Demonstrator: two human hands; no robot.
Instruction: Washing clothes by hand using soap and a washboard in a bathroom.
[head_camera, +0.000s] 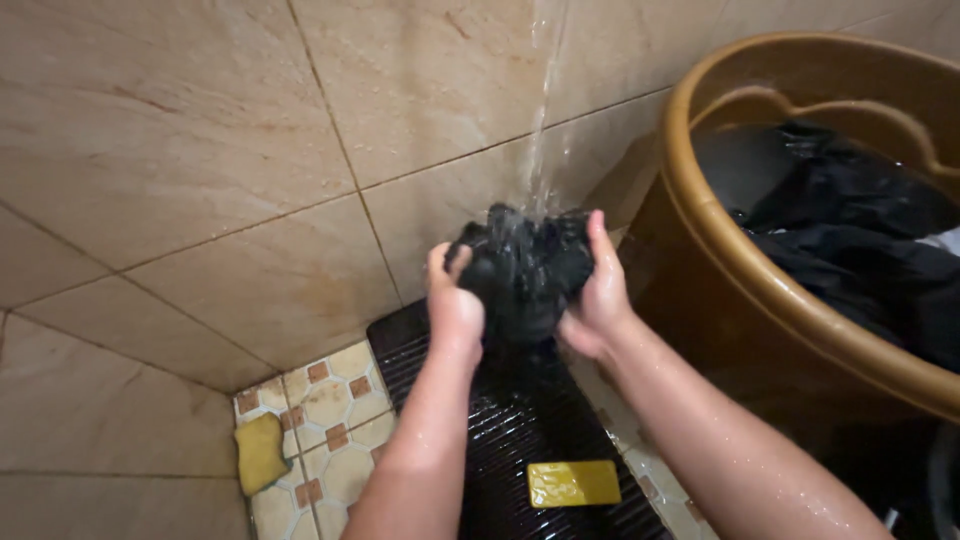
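Both my hands hold a bunched, wet black garment (522, 268) under a thin stream of water (541, 110) that falls along the tiled wall. My left hand (452, 300) grips its left side with the fingers curled in. On the right side my right hand (598, 292) clasps it, thumb up against the cloth. Part of the garment is hidden between my palms. Below them a dark ribbed washboard (520, 430) leans on the floor, with a yellow bar of soap (573, 483) lying on it.
A large brown plastic tub (770, 290) stands at the right, holding more dark clothes (860, 230) in water. A yellow sponge (259, 452) lies on the small patterned floor tiles (335, 420) at the lower left. Beige wall tiles (200, 150) fill the background.
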